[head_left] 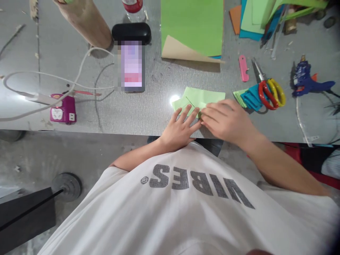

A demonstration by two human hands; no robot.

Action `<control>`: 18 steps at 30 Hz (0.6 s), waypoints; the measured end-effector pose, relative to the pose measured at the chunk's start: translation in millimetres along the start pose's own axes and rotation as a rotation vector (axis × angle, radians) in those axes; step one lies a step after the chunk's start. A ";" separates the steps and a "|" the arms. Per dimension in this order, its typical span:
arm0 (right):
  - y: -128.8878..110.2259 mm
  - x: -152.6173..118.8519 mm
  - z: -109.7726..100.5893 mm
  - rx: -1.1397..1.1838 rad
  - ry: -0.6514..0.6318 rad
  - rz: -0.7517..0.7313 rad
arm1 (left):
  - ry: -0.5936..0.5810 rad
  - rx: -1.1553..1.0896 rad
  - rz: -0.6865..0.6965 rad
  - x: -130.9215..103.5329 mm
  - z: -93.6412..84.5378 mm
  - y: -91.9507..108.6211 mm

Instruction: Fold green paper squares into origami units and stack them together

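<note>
A light green sheet of paper (208, 96) lies near the table's front edge, with a fold line or slit across its left part. My left hand (179, 130) rests on its lower left, fingers spread and pressing it flat. At the paper's lower right, my right hand (230, 119) has its fingers drawn together on the sheet. Its fingertips are close to the left hand's and cover part of the paper. Just right of that hand lie scissors (268, 94) with red and yellow handles, on top of several blue and green paper strips (247, 98).
Further back are a large green sheet (192, 28) with a curled corner, a phone (131, 67), a black case (131, 32) and a bottle (135, 10). A blue glue gun (305, 78) and pink cutter (243, 68) lie right. A white cable (79, 76) loops left near a purple socket (63, 109).
</note>
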State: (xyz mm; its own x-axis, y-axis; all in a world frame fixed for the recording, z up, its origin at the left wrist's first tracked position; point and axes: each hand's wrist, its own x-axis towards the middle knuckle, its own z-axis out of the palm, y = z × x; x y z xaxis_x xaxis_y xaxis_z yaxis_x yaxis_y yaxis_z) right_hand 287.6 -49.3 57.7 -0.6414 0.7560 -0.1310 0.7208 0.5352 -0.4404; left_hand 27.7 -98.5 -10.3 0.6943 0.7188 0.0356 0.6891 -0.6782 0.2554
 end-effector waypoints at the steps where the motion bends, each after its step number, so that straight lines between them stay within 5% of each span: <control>1: -1.0 -12.1 8.5 0.074 -0.011 0.034 | 0.005 -0.006 -0.002 -0.2 0.4 -0.2; 8: 8.5 -41.8 53.2 -0.058 0.101 0.008 | 0.006 -0.032 -0.023 -1.6 -2.3 -0.4; 18: 36.0 -48.9 64.8 -0.131 0.100 -0.149 | 0.005 0.027 -0.019 -2.3 -2.4 -0.9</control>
State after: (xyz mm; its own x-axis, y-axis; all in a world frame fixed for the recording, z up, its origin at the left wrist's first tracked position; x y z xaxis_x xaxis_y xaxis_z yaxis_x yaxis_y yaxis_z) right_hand 327.9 -91.4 -9.3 -0.7184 0.6953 0.0186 0.6524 0.6829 -0.3287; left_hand 25.0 -99.1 -8.3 0.6802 0.7321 0.0358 0.7073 -0.6685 0.2299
